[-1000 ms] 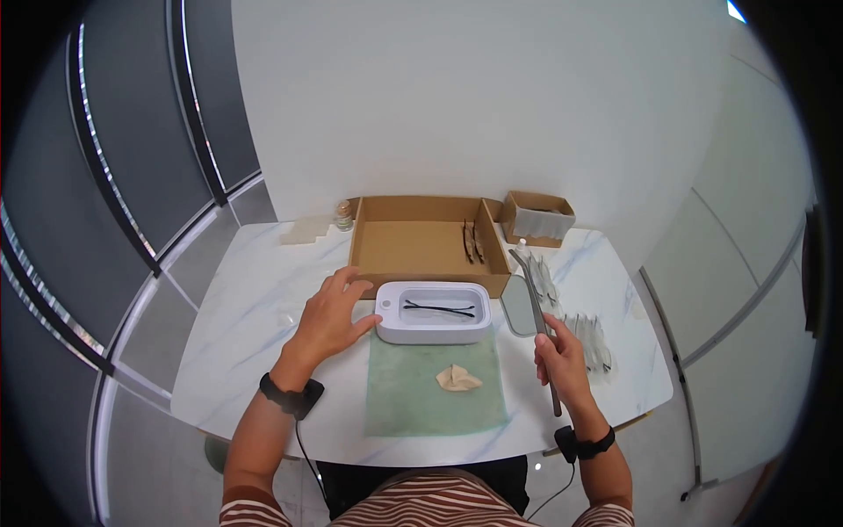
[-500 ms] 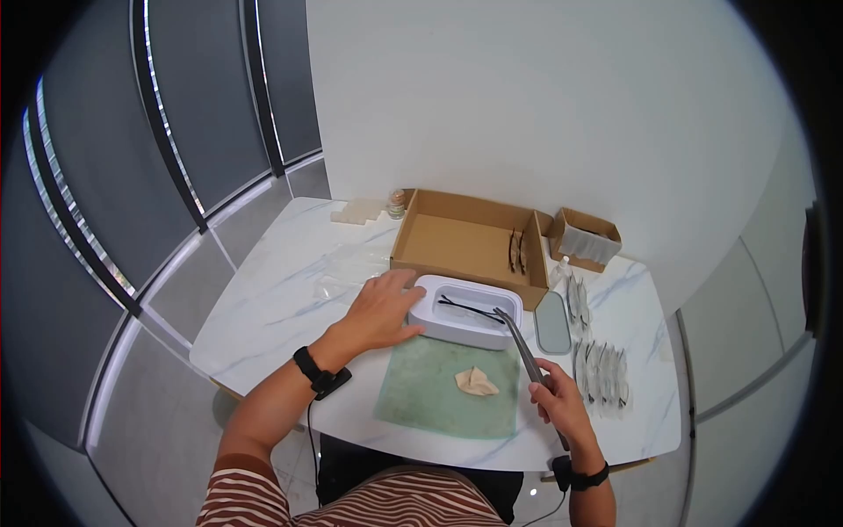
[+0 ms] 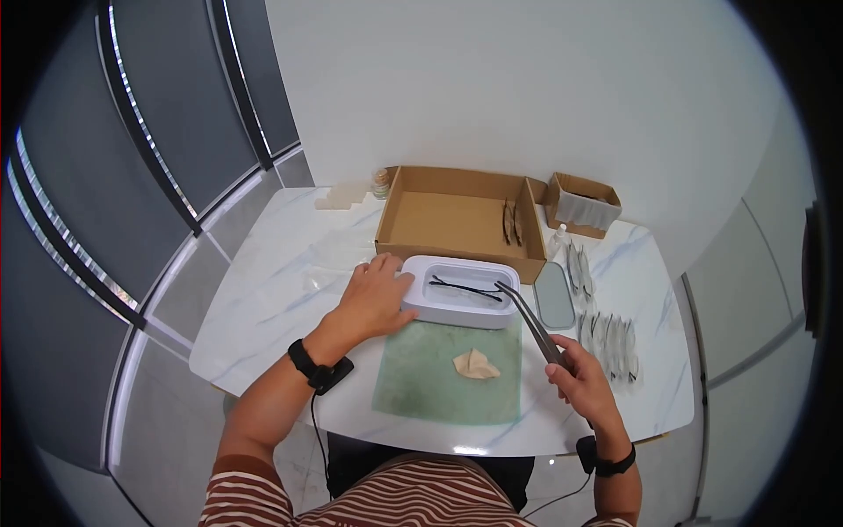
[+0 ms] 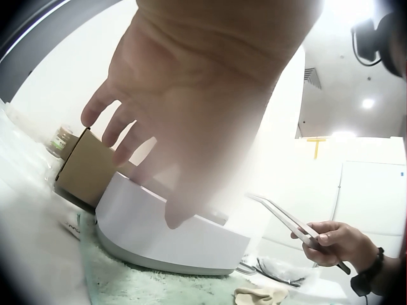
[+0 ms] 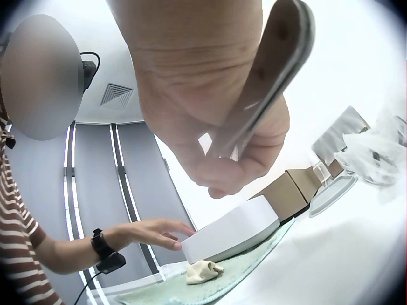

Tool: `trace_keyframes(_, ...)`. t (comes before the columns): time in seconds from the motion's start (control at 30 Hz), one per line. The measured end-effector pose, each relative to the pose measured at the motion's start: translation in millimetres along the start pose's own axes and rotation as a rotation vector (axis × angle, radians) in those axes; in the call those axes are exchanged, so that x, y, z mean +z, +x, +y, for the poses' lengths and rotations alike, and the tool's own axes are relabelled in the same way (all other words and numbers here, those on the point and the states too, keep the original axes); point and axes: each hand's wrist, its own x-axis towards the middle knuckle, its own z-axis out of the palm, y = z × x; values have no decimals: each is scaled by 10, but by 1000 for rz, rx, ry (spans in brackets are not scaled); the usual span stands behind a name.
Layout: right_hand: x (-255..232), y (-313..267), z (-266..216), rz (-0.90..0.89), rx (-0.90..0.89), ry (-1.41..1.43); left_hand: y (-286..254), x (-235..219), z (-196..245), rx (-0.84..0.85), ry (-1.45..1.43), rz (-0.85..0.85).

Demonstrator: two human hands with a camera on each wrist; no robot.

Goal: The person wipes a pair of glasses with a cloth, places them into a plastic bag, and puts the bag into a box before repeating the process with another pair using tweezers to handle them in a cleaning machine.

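Note:
A white ultrasonic cleaner (image 3: pixel 421 299) stands at the back of the green mat, its basin uncovered. Inside lies a thin black pair of glasses (image 3: pixel 465 288), two slim dark parts crossing. My left hand (image 3: pixel 373 294) rests at the cleaner's left end, fingers spread over the corner and thumb along the front; the left wrist view shows its palm (image 4: pixel 184 95) and loose fingers. My right hand (image 3: pixel 581 378) holds long grey tweezers (image 3: pixel 534 329) between thumb and fingers. The tweezers' tips, slightly parted, overlap the right end of the glasses in the head view.
A beige cloth (image 3: pixel 477 364) lies crumpled on the green mat (image 3: pixel 421 386). Behind the cleaner is a cardboard tray (image 3: pixel 443 215) holding dark glasses (image 3: pixel 512 222). A grey-green lid (image 3: pixel 553 294), a small bottle (image 3: pixel 559 237) and several bagged items (image 3: pixel 610 342) lie to the right, a smaller box (image 3: pixel 584 206) behind.
My right hand has brought the tweezers leftward from beside the cleaner to over its basin. My left hand has come onto the cleaner's left end. The head view has shifted.

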Motion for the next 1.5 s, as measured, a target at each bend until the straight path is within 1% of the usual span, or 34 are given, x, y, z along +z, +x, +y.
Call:
trace_keyframes(0.1,-94,30,-42,-4,-64,-62,20,-19,8,-8,-6,-23)
trace_keyframes(0.17,-182,85,-94,13,-210,-297,25,-25,-21,-9,-25,-24)
trace_keyframes(0.2,-215,105,-168,26,-215,-307,26,-21,-40,-15,-43,-35)
trace_keyframes(0.23,-253,136,-270,43,-258,-398,27,-9,-68,-6,-50,-21)
trace_keyframes(0.27,-290,171,-382,58,-300,-491,25,20,-101,-24,-141,88)
trace_keyframes(0.3,-318,221,-512,36,-247,-513,40,51,-118,-42,-234,195)
trace_keyframes(0.33,-358,287,-600,45,-248,-526,72,79,-118,-36,-243,205)
trace_keyframes(0.4,-419,458,-705,-52,-282,-646,155,145,-111,-204,-469,422)
trace_keyframes(0.43,-430,540,-744,-48,-281,-661,192,182,-112,-202,-482,431)
trace_keyframes(0.5,-446,689,-840,-108,-341,-721,258,213,-98,-293,-664,639)
trace_keyframes(0.53,-446,736,-915,-109,-341,-738,287,198,-88,-297,-677,649)
trace_keyframes(0.6,-420,837,-1035,-139,-363,-898,360,122,-72,-324,-815,732)
trace_keyframes(0.63,-400,873,-1074,-144,-363,-909,388,87,-63,-331,-824,739)
trace_keyframes(0.7,-353,945,-1121,-176,-361,-1012,443,30,-50,-288,-891,812)
trace_keyframes(0.83,-270,1057,-1137,-204,-377,-1098,479,-19,-22,-287,-905,831)
trace_keyframes(0.9,-234,1110,-1161,-210,-396,-1163,480,-28,-26,-260,-914,843)
trace_keyframes(1.03,-238,1236,-1131,-263,-419,-1182,468,-42,-68,-249,-874,841)
trace_keyframes(1.1,-212,1269,-1155,-316,-348,-1209,466,-48,-86,-239,-876,852)
trace_keyframes(1.33,-85,1338,-1129,-365,-389,-1183,469,-72,-77,-244,-875,852)
trace_keyframes(1.43,-57,1325,-1108,-372,-332,-1157,457,-91,-65,-240,-864,834)
trace_keyframes(1.5,-73,1337,-976,-349,-416,-1102,461,-83,-60,-223,-881,856)
